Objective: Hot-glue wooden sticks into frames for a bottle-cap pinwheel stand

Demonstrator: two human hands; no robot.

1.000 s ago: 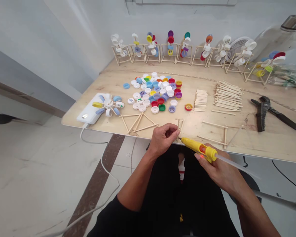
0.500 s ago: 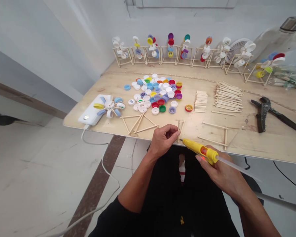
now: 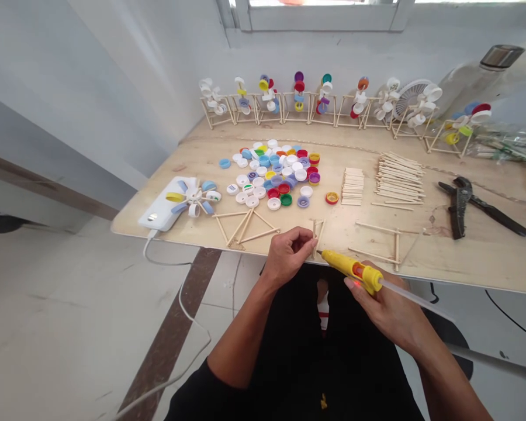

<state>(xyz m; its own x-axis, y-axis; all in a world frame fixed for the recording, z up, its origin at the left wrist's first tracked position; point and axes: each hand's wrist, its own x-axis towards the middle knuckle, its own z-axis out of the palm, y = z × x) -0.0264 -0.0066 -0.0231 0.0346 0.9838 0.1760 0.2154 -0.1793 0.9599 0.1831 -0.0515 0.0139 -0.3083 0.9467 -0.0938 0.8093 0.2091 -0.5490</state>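
Note:
My left hand (image 3: 288, 255) pinches a small frame of wooden sticks (image 3: 319, 234) at the table's front edge. In my right hand (image 3: 388, 307) is a yellow hot glue gun (image 3: 348, 266), a clear glue stick (image 3: 416, 299) jutting from its back. Its nozzle points left and sits at the lower end of the held sticks; whether it touches them I cannot tell. To the right lies a partly joined stick frame (image 3: 397, 248), and left of my left hand rests a stick frame with triangular sides (image 3: 245, 227).
Colourful bottle caps (image 3: 274, 181) are heaped mid-table. Short sticks (image 3: 353, 187), longer sticks (image 3: 400, 178) and black-handled cutters (image 3: 460, 207) lie to the right. A cap wheel (image 3: 194, 196) rests against a white power bank (image 3: 160, 213). Finished cap wheels on stands (image 3: 298, 108) line the back.
The view has tilted up slightly, so everything sits a little lower in the picture. Both hands keep nearly the same pose, with the glue gun's nozzle still by the held sticks.

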